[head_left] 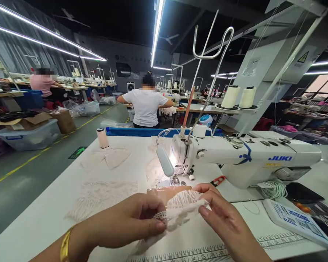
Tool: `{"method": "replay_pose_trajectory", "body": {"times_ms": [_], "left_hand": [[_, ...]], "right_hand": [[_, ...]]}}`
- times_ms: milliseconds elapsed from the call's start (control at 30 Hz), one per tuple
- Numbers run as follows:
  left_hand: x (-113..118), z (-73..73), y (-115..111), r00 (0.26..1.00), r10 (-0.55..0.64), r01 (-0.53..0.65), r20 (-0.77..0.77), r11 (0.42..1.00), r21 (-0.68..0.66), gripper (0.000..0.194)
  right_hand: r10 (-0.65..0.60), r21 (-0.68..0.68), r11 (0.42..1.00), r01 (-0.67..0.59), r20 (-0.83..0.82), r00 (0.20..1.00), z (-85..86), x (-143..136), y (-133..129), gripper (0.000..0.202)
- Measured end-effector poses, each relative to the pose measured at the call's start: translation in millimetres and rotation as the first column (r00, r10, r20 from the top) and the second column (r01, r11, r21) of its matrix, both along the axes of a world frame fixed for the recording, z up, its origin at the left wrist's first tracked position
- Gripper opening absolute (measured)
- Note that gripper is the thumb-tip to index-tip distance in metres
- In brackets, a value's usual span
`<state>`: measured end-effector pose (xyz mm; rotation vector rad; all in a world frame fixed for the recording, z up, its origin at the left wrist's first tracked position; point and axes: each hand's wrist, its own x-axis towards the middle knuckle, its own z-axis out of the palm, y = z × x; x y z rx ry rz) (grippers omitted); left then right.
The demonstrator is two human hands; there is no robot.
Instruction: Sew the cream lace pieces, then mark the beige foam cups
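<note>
A piece of white lace fabric (183,211) stretches between my two hands, just in front of the sewing machine (207,151). My left hand (133,220), with a gold bracelet at the wrist, pinches the lace's left end between thumb and fingers. At the other end, my right hand (221,214) grips the edge between thumb and forefinger. Behind the fabric are the lit needle area and presser foot (175,181). More lace pieces (104,194) lie flat on the white table (51,207) to the left.
A thread cone (102,138) stands at the table's far left. Red-handled snips (218,181) lie beside the machine. A ruler strip (202,253) runs along the near edge; a white control panel (297,222) sits at right. A person in a white shirt (146,107) works ahead.
</note>
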<state>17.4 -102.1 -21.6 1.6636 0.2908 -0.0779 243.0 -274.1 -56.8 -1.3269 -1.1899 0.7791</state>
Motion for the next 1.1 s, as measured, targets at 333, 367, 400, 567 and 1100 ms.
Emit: {"method": "replay_pose_trajectory", "body": {"times_ms": [333,367,400,567,1100], "left_hand": [[62,-27.9,11,0.977,0.186,-0.057,-0.108,0.706,0.706,0.024],[67,-32.0,14,0.973,0.198,-0.050,-0.115,0.673,0.738,0.022],[71,-35.1,16,0.972,0.202,-0.046,-0.120,0.665,0.745,0.019],[74,-44.1,22,0.977,0.214,-0.120,0.008,0.517,0.848,0.028],[56,-31.3,35,0.988,0.129,-0.023,-0.081,0.651,0.759,0.021]], "right_hand": [[-0.139,-0.228,0.951,0.209,0.289,0.947,-52.1,49,38,0.021],[-0.145,-0.229,0.948,0.221,0.310,0.940,-56.9,51,43,0.023],[-0.147,-0.229,0.947,0.225,0.314,0.938,-60.7,53,46,0.026],[-0.175,-0.271,0.926,0.264,0.314,0.933,-67.3,55,45,0.049],[-0.384,-0.198,0.862,0.467,0.347,0.855,-59.8,38,33,0.044]]}}
